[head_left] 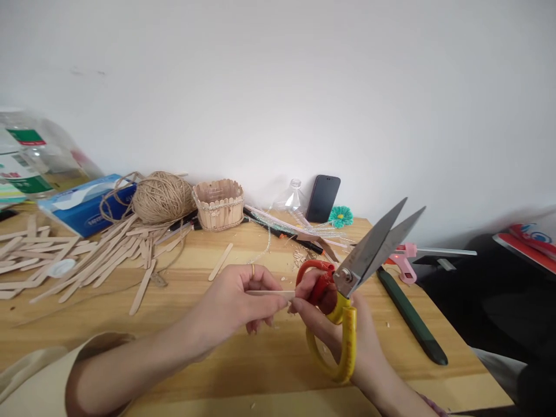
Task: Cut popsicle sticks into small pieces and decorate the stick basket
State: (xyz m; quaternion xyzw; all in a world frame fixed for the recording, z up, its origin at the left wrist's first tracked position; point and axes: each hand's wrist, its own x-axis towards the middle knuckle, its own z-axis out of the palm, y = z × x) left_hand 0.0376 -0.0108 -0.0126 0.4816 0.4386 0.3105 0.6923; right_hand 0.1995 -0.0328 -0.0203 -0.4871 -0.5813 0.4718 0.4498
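The left hand (254, 295) pinches one thin craft stick (271, 292); the right hand (334, 327) pinches its end, with one pair of scissors (346, 275) hung over those fingers. Better to press lightly, blades pointing away. Beyond the left fingers are one twine ball (160, 200) and one craft-stick basket (219, 211).

Wooden table (252, 376) — loose sticks (143, 288), basket (223, 215), phone (324, 198) — and, partly obscured, perhaps a clear bottle (295, 200).

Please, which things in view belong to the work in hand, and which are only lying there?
In the work:
thin pale strip, pinched by the left hand
scissors, on the right hand
probably the loose wooden sticks

Seemingly just lying about:
blue tissue pack
phone
green flower
twine ball
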